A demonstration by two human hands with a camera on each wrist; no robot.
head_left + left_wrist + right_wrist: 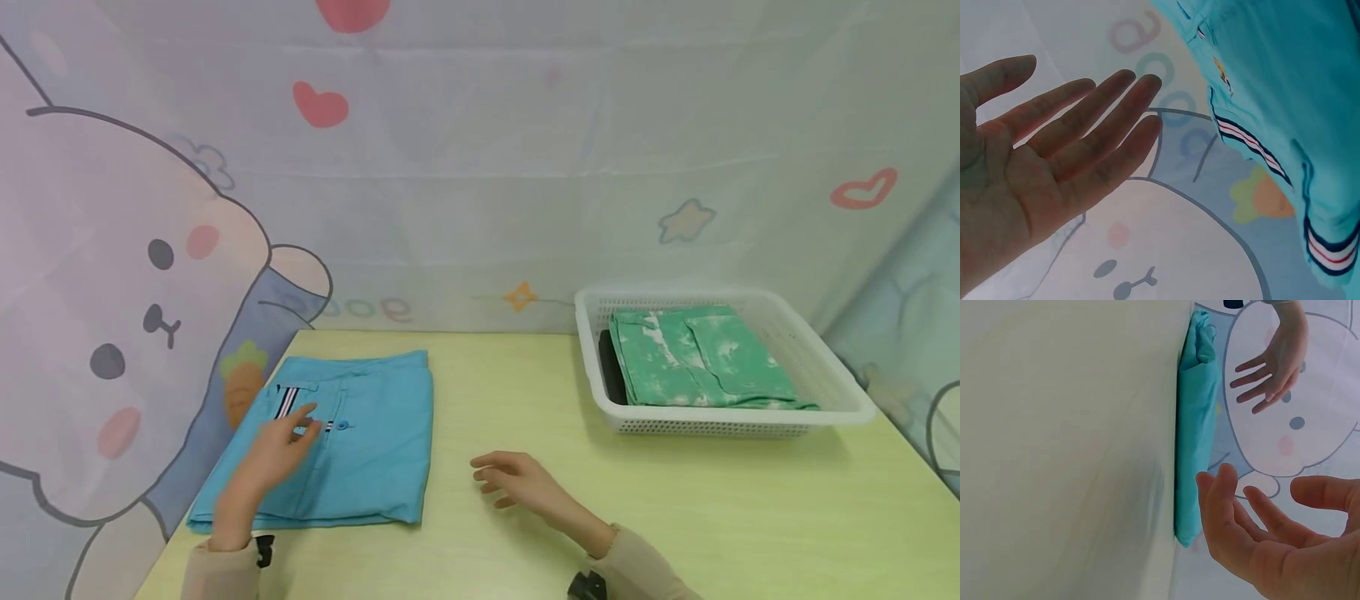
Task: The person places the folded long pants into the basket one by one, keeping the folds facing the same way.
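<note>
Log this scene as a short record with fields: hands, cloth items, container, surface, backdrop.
Left hand: empty, above the folded blue garment
Right hand: empty, fingers loosely curved, over the table, right of the garment
Container: white basket holding folded green-and-white cloth and a mostly hidden black item
Surface: pale yellow
Backdrop: cartoon animal, hearts

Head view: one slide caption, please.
Left hand above folded blue garment, right hand above table; folded green garment in white basket.
</note>
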